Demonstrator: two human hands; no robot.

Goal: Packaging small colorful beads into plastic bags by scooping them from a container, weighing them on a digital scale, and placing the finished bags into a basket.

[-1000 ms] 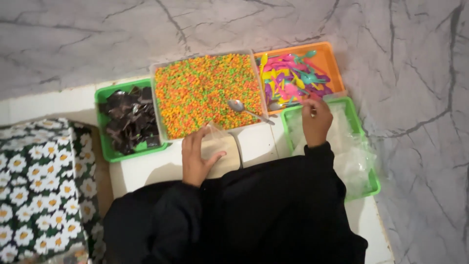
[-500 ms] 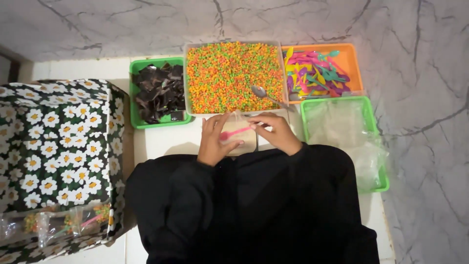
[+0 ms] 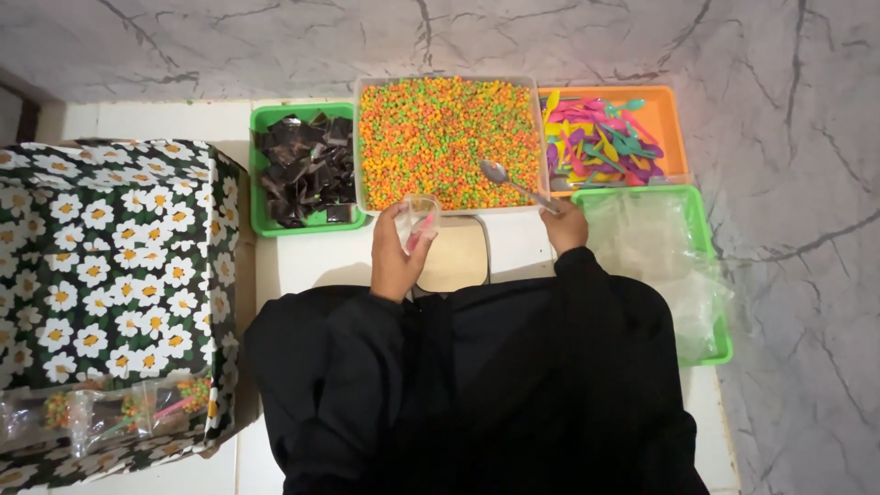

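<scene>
the left hand (image 3: 396, 261) wraps a clear cup (image 3: 418, 220) holding a pink spoon. the right hand (image 3: 564, 225) pinches a metal spoon (image 3: 513, 183) over the bead tray (image 3: 449, 84). best to scoop level, cup near the rim.

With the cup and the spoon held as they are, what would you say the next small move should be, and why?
Probably dip the metal spoon into the coloured pellets for a scoop. The right hand holds its handle with the bowl lying on the pellets, apparently empty, while the left hand holds a clear cup, with a pink item inside, beside the tray.
</scene>
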